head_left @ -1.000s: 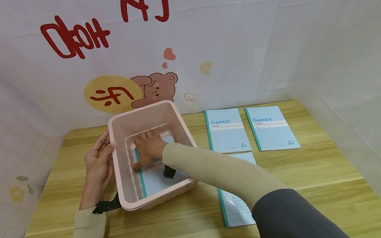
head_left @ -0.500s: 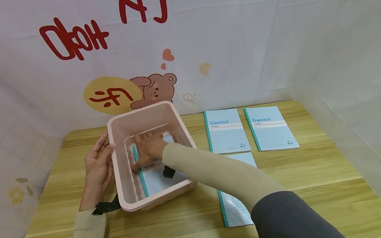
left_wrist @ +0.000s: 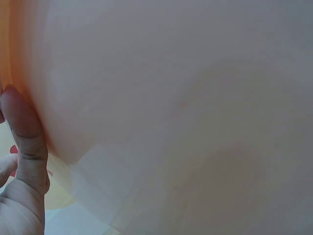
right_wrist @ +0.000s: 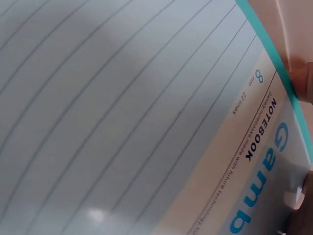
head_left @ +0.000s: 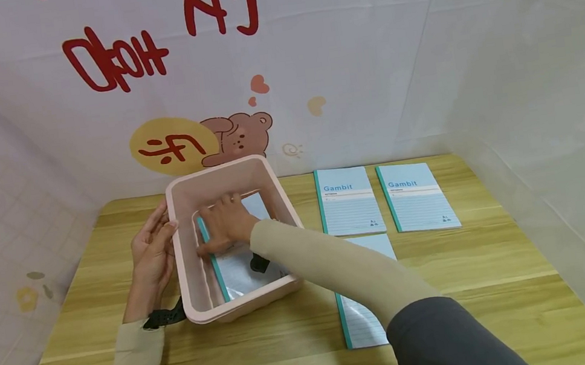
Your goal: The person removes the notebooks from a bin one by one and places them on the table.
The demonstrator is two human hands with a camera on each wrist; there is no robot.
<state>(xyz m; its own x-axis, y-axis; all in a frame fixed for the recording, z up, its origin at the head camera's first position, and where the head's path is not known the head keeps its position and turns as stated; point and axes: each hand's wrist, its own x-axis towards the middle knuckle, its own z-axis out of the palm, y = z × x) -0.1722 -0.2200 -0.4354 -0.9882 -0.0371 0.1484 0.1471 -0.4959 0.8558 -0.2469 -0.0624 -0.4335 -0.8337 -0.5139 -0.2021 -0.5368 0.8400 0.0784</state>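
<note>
A pale pink plastic bin stands on the left half of the table. My left hand rests against its left outer wall, thumb tip at the rim. In the left wrist view the straight thumb lies along that wall. Inside the bin, my right hand holds a light blue notebook by its upper part. The right wrist view shows this notebook very close, with a thumb at its teal spine and other fingers by the top edge. Its far side and the bin floor beneath are hidden.
Right of the bin lie two more Gambit notebooks, a nearer one and one farther right. Below them, other notebook covers show partly behind my right forearm. A printed curtain hangs behind the wooden table.
The right hand moves slightly left and its fingers bend more. The notebook in the bin rises and tilts, its top edge coming into sight. The left hand and bin keep their place.
</note>
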